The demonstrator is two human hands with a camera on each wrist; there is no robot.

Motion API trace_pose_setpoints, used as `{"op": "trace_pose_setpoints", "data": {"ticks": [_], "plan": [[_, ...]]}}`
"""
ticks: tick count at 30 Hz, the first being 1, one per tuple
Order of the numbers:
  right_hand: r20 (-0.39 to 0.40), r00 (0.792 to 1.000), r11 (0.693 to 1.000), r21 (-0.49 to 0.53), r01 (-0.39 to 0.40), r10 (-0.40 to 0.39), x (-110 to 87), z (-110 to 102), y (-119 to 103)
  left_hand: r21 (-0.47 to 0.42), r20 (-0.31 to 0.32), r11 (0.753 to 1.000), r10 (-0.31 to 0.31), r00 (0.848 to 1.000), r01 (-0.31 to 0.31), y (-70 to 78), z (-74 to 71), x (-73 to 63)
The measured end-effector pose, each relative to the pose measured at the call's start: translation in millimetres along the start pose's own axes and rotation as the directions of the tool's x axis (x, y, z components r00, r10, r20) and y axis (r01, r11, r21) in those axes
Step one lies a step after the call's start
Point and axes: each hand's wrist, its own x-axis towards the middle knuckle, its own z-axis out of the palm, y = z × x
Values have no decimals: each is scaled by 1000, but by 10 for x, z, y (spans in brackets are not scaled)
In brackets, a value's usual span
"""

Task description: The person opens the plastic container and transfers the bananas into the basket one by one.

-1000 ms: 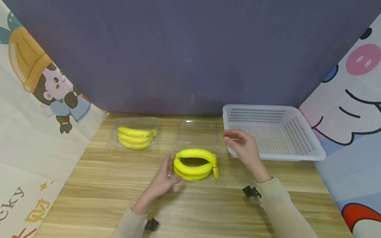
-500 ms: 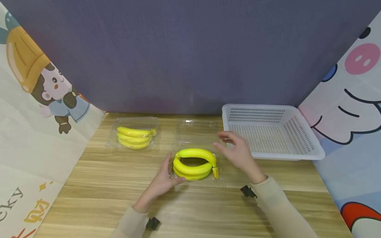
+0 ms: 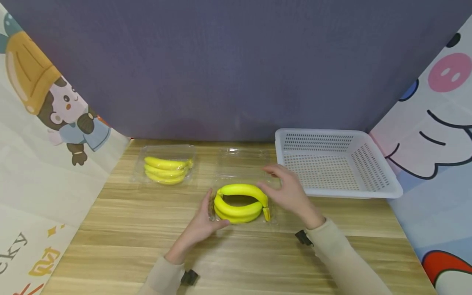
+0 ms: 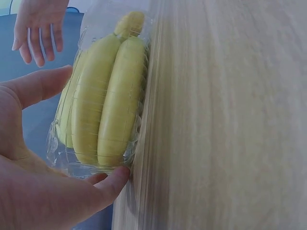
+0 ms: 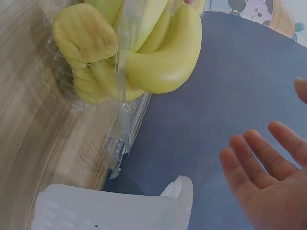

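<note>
A bunch of yellow bananas (image 3: 239, 211) lies in a clear plastic clamshell box at the middle of the table, its transparent lid (image 3: 243, 164) folded back behind it. My left hand (image 3: 200, 225) holds the box's left end, thumb at the near corner and fingers along the side. Close up in the left wrist view, thumb and fingers span that end wall (image 4: 72, 165). Over the box's right end hovers my right hand (image 3: 289, 194), thumb and fingers apart with nothing between them. The right wrist view shows that hand (image 5: 268, 177) clear of the bananas (image 5: 163, 67).
At the back left, a second clear clamshell box (image 3: 166, 150) holds another bunch of bananas (image 3: 167, 170). A white perforated basket (image 3: 339, 192) stands at the back right, just beyond my right hand. A dark upright panel (image 3: 236, 73) closes off the table's far edge.
My right hand has moved left and slightly nearer, from beside the basket to the right end of the box with bananas. My left hand stays on the box.
</note>
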Motion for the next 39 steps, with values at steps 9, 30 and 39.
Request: {"op": "trace_pose_setpoints", "data": {"ticks": [9,30,39], "plan": [[-4,998,997,-51,55,-56,52,102,-48,-12,-1,1000,-8,1000,8,7,-12,-6],[136,990,968,-242,66,-33,78,377,-21,-25,3,1000,-7,1000,7,-14,-4,6],[179,983,951,-297,87,-34,126,470,39,-22,1,1000,-9,1000,9,-17,6,13]]}}
